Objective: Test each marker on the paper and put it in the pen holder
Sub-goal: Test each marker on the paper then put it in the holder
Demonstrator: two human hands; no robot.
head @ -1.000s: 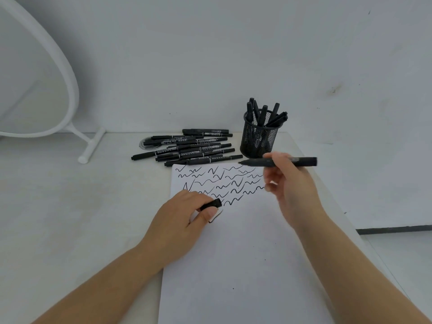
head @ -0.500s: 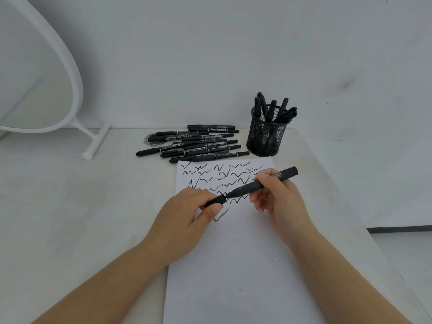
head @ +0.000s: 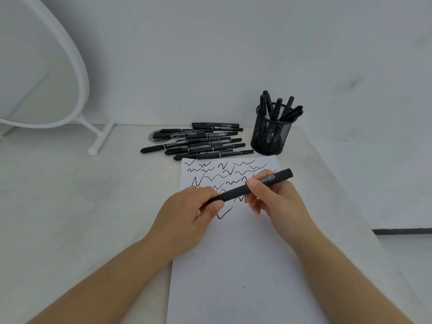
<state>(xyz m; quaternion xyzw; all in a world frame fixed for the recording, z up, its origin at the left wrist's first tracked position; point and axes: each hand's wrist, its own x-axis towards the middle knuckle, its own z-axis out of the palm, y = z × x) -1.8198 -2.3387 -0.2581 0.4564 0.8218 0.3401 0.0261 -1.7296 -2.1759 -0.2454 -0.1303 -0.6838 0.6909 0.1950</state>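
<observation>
A black marker (head: pixel 252 185) lies slanted above the white paper (head: pixel 245 265), held at both ends. My right hand (head: pixel 278 202) grips its barrel near the barcode label. My left hand (head: pixel 187 218) pinches the cap end at the marker's lower left. The paper's upper part carries several black squiggles. A black mesh pen holder (head: pixel 271 134) with several markers stands behind the paper at the right. A pile of black markers (head: pixel 201 141) lies behind the paper at the left.
A round white-framed mirror (head: pixel 39 73) on a stand sits at the back left. The table's right edge (head: pixel 364 220) runs close beside my right arm. A clear tape ring (head: pixel 157 136) lies under the pile's left end.
My right hand brought the marker down from beside the holder to my left hand, and the cap in my left fingers now meets the marker's tip end.
</observation>
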